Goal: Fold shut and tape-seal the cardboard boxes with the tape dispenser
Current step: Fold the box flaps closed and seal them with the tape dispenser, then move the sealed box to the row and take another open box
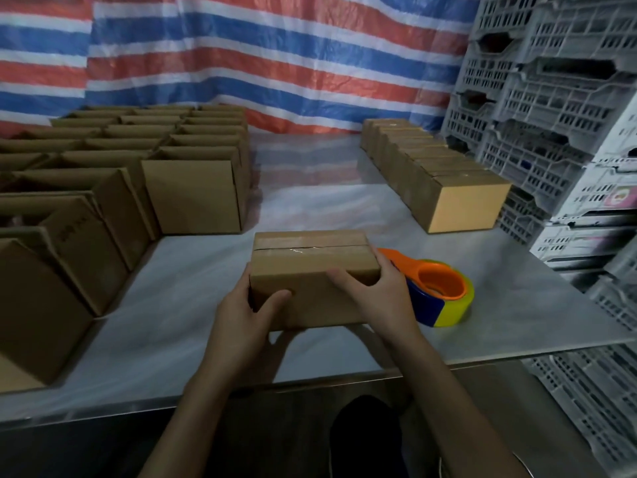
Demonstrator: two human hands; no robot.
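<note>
Head view: box [310, 262] up in both hands, flaps folded shut, clear tape along the top seam, just left of the tape dispenser [444, 293].
Left hand [241, 313]: gripping the box's left end, thumb curled onto the near face.
Right hand [377, 296]: clamped on the right end, fingers on the near face, wedged between box and tape dispenser.
Table [172, 322]: tape dispenser lying on it, nobody holding it.
Open boxes [193, 194]: crowded well left of the tape dispenser.
Sealed boxes [448, 188]: a row beyond the tape dispenser, beside grey crates [551, 98].
Tarp [275, 63]: striped, far behind the tape dispenser.
</note>
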